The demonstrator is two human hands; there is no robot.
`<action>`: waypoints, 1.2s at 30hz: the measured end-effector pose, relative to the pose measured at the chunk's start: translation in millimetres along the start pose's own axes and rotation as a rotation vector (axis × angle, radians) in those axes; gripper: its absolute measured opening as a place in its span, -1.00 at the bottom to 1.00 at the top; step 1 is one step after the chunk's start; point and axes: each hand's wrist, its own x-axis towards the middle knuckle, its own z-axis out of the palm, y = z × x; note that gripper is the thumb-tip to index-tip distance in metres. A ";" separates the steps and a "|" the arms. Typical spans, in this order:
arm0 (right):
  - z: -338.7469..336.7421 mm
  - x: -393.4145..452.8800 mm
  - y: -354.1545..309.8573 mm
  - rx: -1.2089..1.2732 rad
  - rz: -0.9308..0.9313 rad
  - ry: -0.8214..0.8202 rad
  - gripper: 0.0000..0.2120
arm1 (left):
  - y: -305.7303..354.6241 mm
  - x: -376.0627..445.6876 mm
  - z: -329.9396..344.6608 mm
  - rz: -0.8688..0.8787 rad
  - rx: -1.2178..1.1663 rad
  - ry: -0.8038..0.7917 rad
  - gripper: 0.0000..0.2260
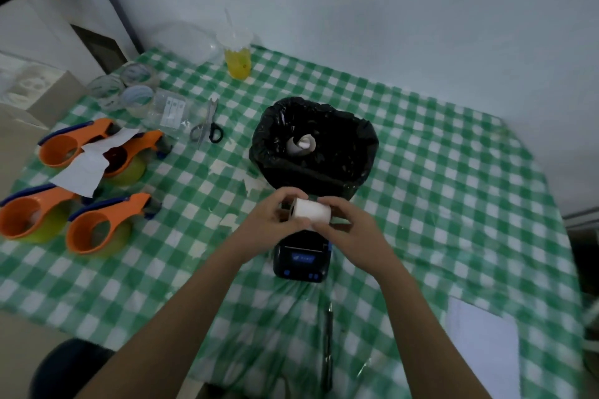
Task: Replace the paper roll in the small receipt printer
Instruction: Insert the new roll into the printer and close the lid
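A small black receipt printer (301,257) with blue buttons sits on the green checked tablecloth, in front of me. Just above its far end I hold a white paper roll (311,210) lying sideways, its dark core facing left. My left hand (275,214) grips the roll's left end and my right hand (348,223) grips its right end. My hands hide the printer's paper bay, so I cannot tell if its lid is up. A crumpled used roll (301,144) lies inside the black bin bag (353,152) behind the printer.
Several orange tape dispensers (97,227) and a strip of white paper (87,165) lie at the left. Scissors (207,126), tape rolls (133,84) and a yellow drink cup (238,58) stand further back. A pen (327,347) and white sheet (483,350) lie near me.
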 end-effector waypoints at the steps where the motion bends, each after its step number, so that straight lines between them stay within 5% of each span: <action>1: 3.1 -6.1 6.0 -0.036 0.001 -0.016 -0.69 | -4.3 -4.3 3.3 -0.014 0.032 -0.016 -0.73; 7: 24.4 -23.0 36.4 -0.175 0.017 -0.021 -0.64 | -32.3 -16.6 14.6 -0.027 0.252 -0.141 -0.61; 11: 39.5 -12.2 54.7 -0.285 0.013 0.074 -0.61 | -46.8 -14.8 10.4 -0.073 0.364 -0.052 -0.48; 16: 49.2 9.8 75.4 -0.444 0.016 0.147 -0.58 | -53.7 -12.7 1.9 -0.109 0.365 0.112 -0.66; 36: 59.0 26.7 108.1 -0.507 0.052 0.247 -0.69 | -63.2 11.8 -0.5 -0.076 0.288 0.231 -0.81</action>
